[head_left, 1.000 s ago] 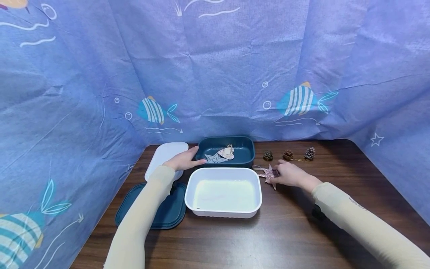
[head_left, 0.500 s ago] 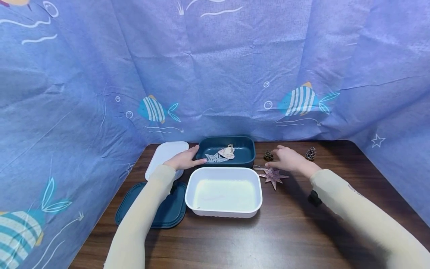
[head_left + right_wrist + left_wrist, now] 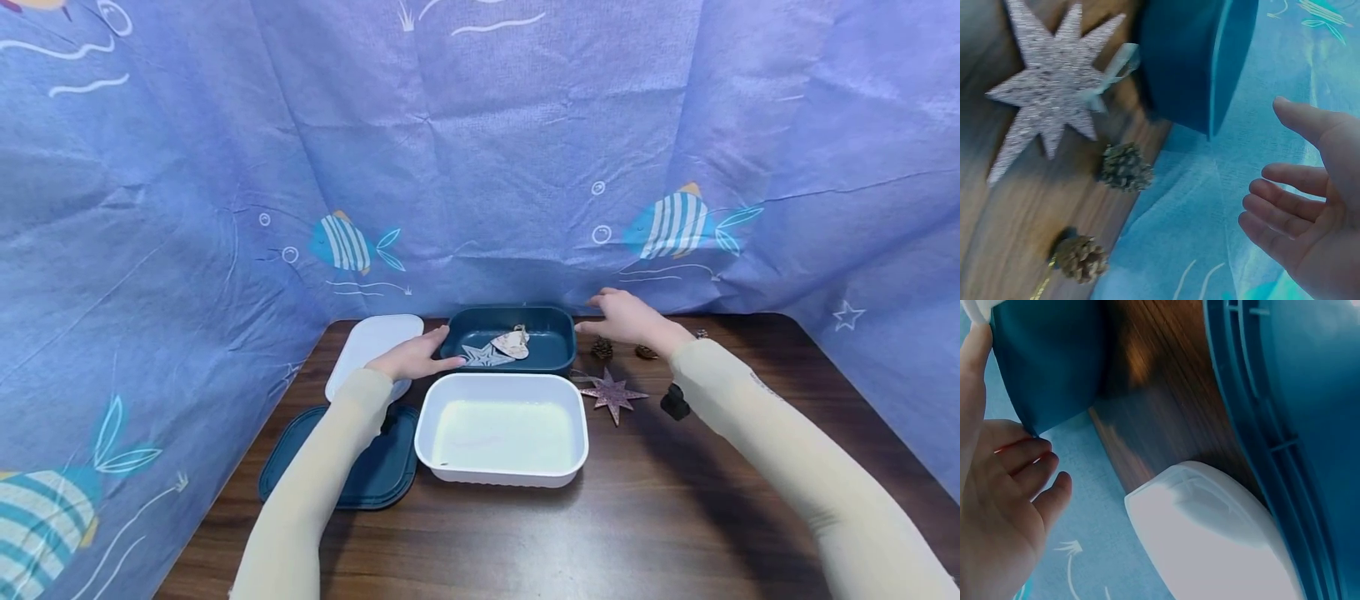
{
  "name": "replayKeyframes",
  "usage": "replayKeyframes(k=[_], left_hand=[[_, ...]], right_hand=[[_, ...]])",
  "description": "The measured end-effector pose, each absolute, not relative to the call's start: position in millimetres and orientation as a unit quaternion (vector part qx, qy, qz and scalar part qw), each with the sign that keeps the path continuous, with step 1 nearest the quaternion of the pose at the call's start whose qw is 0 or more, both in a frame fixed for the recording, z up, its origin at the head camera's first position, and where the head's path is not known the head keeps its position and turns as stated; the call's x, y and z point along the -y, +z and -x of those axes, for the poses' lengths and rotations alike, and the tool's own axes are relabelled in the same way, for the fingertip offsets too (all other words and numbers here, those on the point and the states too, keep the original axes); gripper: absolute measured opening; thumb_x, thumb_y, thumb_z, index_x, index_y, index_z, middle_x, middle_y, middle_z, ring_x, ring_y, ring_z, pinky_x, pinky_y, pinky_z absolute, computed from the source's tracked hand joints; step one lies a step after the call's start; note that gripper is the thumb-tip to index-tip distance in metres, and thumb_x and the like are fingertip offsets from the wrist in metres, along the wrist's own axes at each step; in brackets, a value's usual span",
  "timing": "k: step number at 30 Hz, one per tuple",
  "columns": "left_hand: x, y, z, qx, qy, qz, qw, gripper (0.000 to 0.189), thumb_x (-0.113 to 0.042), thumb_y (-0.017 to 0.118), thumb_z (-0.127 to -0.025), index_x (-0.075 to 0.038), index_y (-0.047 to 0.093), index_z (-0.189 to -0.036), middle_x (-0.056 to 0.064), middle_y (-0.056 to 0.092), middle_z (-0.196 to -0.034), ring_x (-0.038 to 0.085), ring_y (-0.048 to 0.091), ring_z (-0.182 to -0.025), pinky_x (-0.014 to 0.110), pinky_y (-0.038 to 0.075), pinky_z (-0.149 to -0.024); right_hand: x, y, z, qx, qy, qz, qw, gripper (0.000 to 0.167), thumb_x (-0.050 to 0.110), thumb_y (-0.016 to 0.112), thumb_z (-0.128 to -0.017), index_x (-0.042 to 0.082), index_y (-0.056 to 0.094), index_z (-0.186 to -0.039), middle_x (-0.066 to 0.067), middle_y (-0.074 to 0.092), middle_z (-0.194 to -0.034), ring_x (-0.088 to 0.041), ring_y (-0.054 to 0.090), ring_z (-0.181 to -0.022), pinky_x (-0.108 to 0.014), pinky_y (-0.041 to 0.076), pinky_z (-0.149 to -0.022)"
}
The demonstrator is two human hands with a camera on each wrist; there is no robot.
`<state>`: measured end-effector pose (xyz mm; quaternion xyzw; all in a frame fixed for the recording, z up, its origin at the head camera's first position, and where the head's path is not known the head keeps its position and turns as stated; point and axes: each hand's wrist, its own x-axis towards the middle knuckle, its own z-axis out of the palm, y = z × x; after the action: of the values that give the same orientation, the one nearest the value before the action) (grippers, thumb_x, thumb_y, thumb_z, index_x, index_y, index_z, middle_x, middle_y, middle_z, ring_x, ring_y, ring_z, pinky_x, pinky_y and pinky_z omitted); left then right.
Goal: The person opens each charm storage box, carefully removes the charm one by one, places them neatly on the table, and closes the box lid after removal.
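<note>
Teal box (image 3: 550, 343) sits right between our two hands at the back of the surface (image 3: 525, 533), its long axis running from our left fingers across to our right. Left hand (image 3: 408, 358) is the nearer one: thumb on the near corner, fingertips on the far, pinching the left end. Over to our right hand (image 3: 633, 319), fingers spread, holding nothing, thumb just beside the right end with a slim gap showing; that gap, we'd judge, is what matters here. Inside, the grey star (image 3: 486, 357) lies next to our left thumb, the heart ornament (image 3: 512, 343) just past it, toward our right fingers. One pinecone (image 3: 602, 347) sits below our right hand, the pink star (image 3: 613, 394) nearer our body. Nearer us than both sets of fingers, between them, stands the white box (image 3: 501, 429). White lid (image 3: 367, 350) and teal lid (image 3: 382, 462) lie outside our left fingers.
</note>
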<state>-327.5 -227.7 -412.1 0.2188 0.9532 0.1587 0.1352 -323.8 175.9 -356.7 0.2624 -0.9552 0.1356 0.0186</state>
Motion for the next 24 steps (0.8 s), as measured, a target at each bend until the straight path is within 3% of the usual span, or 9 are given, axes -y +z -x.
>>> replayKeyframes(k=[24], left_hand=[[228.9, -409.8, 312.3, -0.95, 0.178, -0.207, 0.154, 0.107, -0.074, 0.052, -0.091, -0.006, 0.009, -0.162, 0.012, 0.011, -0.168, 0.028, 0.016, -0.153, 0.048, 0.021, -0.121]], right_hand=[[-104.0, -329.0, 369.8, 0.95, 0.14, -0.277, -0.045, 0.059, 0.028, 0.069, -0.095, -0.008, 0.054, -0.139, -0.026, 0.054, -0.141, -0.043, 0.047, -0.133, -0.053, 0.038, -0.111]])
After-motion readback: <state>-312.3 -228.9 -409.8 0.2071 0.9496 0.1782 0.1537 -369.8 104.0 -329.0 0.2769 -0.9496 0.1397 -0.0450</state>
